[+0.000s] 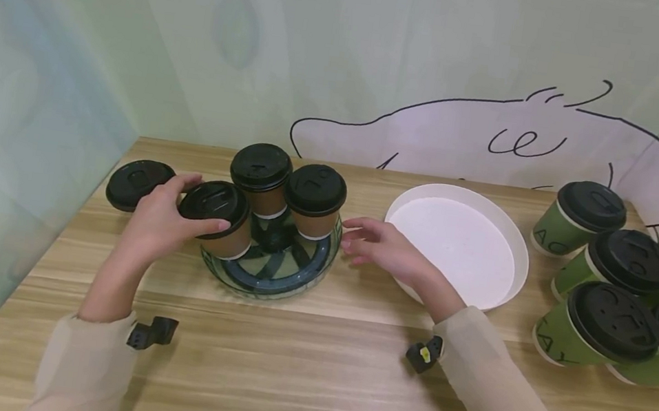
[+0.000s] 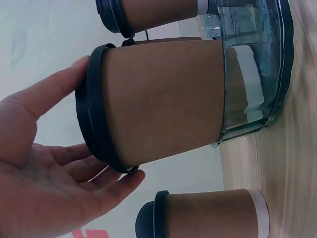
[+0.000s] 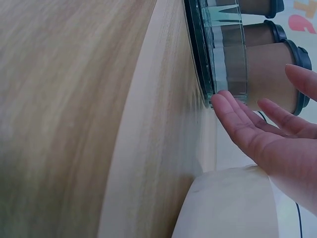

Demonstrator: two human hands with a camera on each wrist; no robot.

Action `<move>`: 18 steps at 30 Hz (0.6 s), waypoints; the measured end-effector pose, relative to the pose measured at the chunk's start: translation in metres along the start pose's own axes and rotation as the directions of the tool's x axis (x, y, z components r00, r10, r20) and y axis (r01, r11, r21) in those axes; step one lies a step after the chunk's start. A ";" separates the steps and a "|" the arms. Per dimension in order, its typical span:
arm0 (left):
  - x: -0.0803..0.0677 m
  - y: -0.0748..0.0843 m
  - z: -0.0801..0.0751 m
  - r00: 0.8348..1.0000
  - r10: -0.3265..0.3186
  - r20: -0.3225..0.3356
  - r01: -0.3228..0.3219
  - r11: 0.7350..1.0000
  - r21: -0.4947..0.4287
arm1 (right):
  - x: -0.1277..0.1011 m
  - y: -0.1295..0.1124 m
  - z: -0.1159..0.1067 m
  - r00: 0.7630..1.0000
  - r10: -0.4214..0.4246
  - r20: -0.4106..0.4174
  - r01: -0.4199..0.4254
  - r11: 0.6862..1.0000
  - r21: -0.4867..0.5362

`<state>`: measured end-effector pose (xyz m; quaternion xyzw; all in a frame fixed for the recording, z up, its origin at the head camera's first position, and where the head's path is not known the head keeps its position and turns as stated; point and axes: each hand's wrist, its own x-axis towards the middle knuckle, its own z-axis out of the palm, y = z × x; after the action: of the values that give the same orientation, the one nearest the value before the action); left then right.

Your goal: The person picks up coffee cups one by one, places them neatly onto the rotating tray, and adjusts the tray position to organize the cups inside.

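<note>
Left of frame centre, the left hand [image 1: 163,211] curls its fingers and thumb around the lid of a brown cup [image 1: 220,217] standing in a glass tray [image 1: 270,274]. The right hand [image 1: 383,247], fingers straight and relaxed, touches the tray's right rim. Two more brown cups [image 1: 288,189] stand behind. On the wooden desk [image 1: 295,374] lie a loose lid [image 1: 135,183], a white plate [image 1: 461,247] and green cups [image 1: 612,291] at right.
</note>
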<state>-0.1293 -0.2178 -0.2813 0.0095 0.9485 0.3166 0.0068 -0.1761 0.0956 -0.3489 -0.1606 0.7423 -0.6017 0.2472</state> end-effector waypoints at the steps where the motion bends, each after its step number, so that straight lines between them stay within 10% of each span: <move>1: 0.001 0.000 0.000 1.000 0.001 0.003 -0.001 1.000 0.001 | 0.000 0.000 0.000 1.000 -0.002 0.001 0.002 1.000 0.001; 18: 0.004 0.001 -0.002 0.998 -0.002 0.063 0.000 1.000 0.025 | 0.000 0.001 0.000 1.000 -0.013 -0.001 0.013 1.000 0.006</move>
<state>-0.1338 -0.2183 -0.2796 0.0191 0.9517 0.3041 0.0369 -0.1755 0.0958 -0.3498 -0.1644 0.7396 -0.6057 0.2432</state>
